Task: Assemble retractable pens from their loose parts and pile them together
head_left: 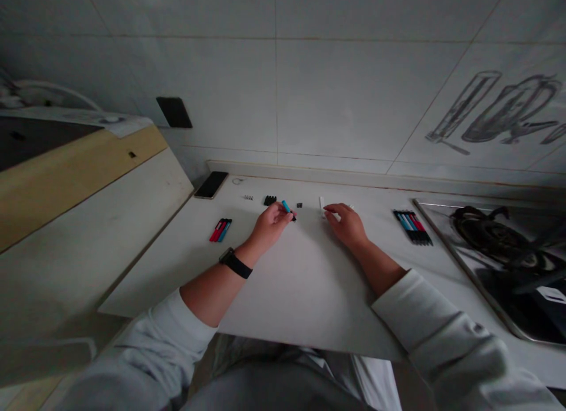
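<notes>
My left hand (270, 222) is closed around a pen part with a bright blue barrel (286, 206) and a dark end that points down to the right. Farther right, my right hand (348, 225) has its thumb and forefinger drawn together beside a thin white strip (322, 206) on the table. Whatever lies between those fingertips is too small to make out. Between the hands sits a small group of black pieces (299, 205). Just behind my left hand lies a cluster of black pen parts (269, 200), and left of it are several small springs (248, 197).
Red and blue pen barrels (220, 230) lie on the white table (300, 287) at left. A row of pens (413, 227) lies at right, next to a gas hob (499, 252). A phone (211, 185) and a thin ring (237, 181) are near the back wall.
</notes>
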`<action>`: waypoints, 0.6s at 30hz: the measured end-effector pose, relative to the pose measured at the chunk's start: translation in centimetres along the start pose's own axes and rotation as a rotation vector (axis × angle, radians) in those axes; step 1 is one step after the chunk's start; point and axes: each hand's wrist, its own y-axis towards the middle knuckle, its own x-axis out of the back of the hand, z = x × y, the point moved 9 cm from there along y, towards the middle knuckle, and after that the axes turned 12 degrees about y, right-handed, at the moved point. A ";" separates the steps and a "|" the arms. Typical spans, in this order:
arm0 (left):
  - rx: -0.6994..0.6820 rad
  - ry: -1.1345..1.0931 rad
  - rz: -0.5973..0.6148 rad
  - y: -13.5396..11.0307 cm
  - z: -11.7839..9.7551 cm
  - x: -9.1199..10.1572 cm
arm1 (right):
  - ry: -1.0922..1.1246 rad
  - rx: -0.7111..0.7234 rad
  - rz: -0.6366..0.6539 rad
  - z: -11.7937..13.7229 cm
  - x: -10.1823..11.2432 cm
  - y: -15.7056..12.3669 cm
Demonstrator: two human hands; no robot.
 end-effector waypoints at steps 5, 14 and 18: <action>-0.006 0.045 0.089 -0.8 -0.7 -1.9 | 0.303 0.077 0.216 4.6 -3.4 -1.5; -0.040 0.103 0.097 -1.0 -1.7 -1.5 | 0.152 0.120 0.274 6.0 -4.1 -2.4; -0.057 0.138 0.181 -1.4 -1.8 -2.5 | 0.100 0.167 0.296 6.7 -4.0 -2.5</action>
